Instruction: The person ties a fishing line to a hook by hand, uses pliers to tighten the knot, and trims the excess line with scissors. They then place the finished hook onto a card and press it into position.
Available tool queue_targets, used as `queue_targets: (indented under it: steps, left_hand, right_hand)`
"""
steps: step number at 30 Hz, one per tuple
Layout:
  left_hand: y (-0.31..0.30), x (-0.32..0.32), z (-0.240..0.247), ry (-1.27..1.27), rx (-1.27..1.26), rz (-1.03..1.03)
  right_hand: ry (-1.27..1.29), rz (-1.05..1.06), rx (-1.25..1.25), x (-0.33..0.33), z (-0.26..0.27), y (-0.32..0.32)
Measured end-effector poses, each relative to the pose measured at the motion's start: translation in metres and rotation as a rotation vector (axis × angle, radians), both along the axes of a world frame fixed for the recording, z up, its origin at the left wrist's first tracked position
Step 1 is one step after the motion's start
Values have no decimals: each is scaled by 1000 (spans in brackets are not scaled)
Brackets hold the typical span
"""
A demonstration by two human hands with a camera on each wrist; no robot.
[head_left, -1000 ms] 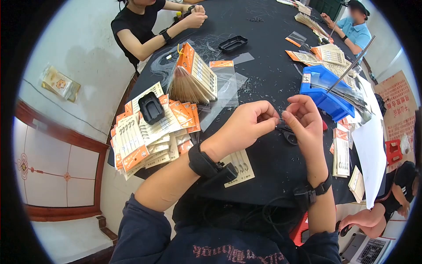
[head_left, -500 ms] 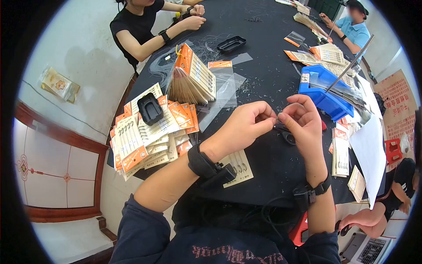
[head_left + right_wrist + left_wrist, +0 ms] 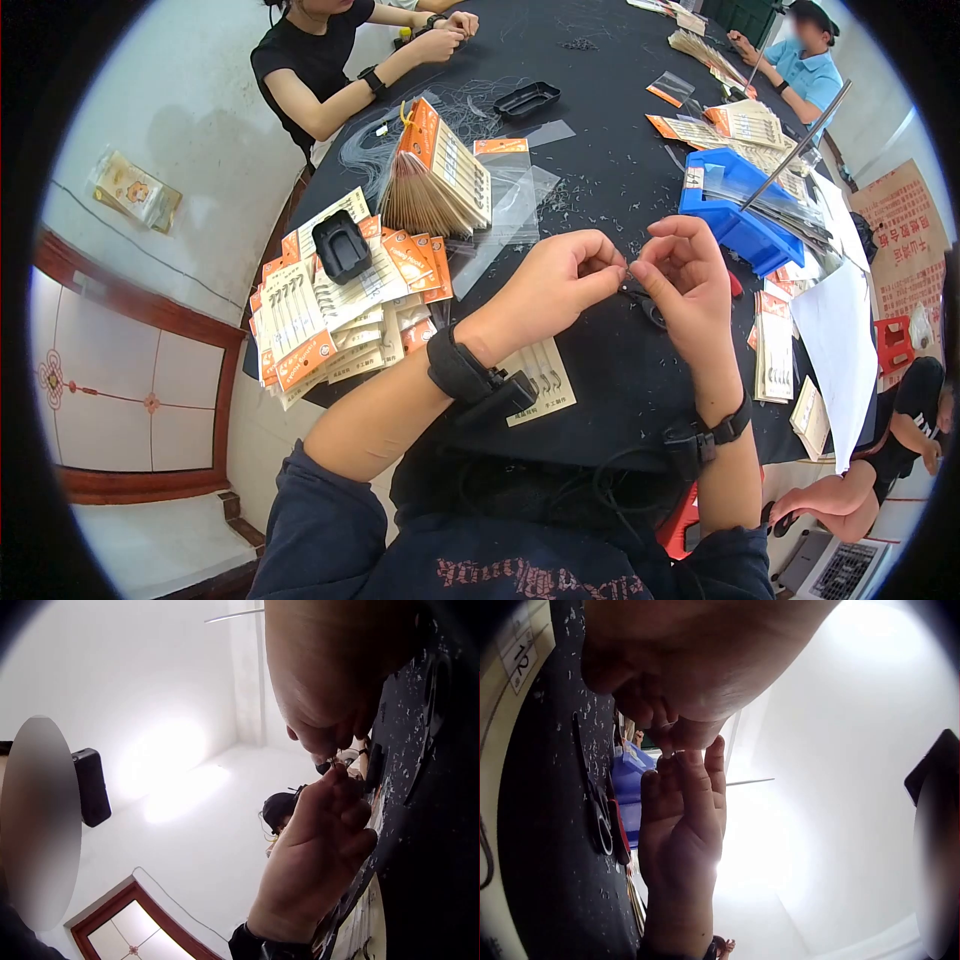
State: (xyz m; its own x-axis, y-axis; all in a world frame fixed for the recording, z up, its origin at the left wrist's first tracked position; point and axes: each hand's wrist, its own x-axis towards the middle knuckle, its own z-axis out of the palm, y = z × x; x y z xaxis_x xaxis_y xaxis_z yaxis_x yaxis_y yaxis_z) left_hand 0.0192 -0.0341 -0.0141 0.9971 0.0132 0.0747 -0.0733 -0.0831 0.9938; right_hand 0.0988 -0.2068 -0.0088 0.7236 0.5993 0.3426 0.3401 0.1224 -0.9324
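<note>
My left hand (image 3: 575,278) and right hand (image 3: 688,275) meet fingertip to fingertip above the black table. Between them, in the right wrist view, a tiny dark thin piece (image 3: 334,761) shows, pinched by thumb and forefinger on both sides. Most of it is hidden by the fingers, and I cannot tell its kind. Just beyond the hands lie scissors (image 3: 602,831) with dark handles. Under my left forearm rests a cream card (image 3: 548,400) with several fishing hooks on it.
To the left are piled hook cards (image 3: 300,320) topped by a small black tray (image 3: 343,247), and a standing bundle of cards (image 3: 440,180). A blue bin (image 3: 740,225) with a metal rod stands at right. Small clippings dot the cloth. Other people sit around the table.
My right thumb and fingertips have shifted slightly left, closer against the left fingertips. The left hand stays nearly in place.
</note>
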Motion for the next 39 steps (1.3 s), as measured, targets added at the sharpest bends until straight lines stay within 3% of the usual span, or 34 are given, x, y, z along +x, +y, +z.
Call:
queue_targets:
  steps: [7, 10, 13, 25, 39]
  left_hand:
    - [1, 2, -5, 20, -59, -20]
    - [1, 4, -7, 23, -143, -41]
    - [2, 1, 2, 107, -193, -89]
    - [2, 0, 4, 193, -365, -152]
    - [-3, -1, 5, 225, -426, -182]
  right_hand:
    - [-58, -18, 58, 8, -1, -5]
    - [-118, 2, -31, 10, 4, -8]
    - [-63, 109, -72, 10, 5, -9]
    - [-15, 31, 19, 11, 0, -8]
    - [68, 99, 187, 10, -1, -7]
